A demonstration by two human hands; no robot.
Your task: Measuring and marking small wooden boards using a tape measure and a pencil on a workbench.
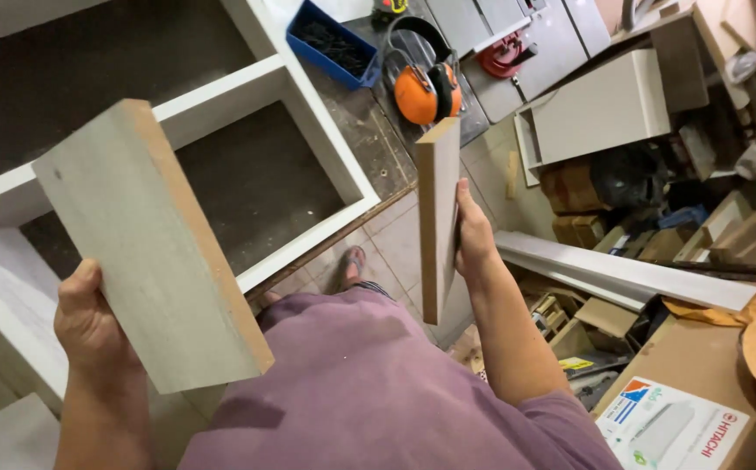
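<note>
The wide grey board [147, 252] sits in the left hand [89, 318], and that grip is closed tight around its lower left edge, thumb on the front. The board leans up and to the left, with its flat face toward the camera and a brown raw edge down its right side. The right hand [474, 237] has its grip clamped on a narrow board [438, 218], which stands almost straight up and shows only its thin edge. The two boards are well apart, held out in front of the person's purple shirt [369, 392].

Behind the wide board is a white cabinet frame [308, 104] with dark open boxes inside it. Past the frame, on a worn dark bench [369, 130], rest a blue bin [330, 43] and orange ear muffs [426, 91]. Lower down, on the tiled floor, something that may be a foot in a sandal [352, 265] peeks out. To the right lie a long white plank [630, 274] and a cardboard box [682, 418].
</note>
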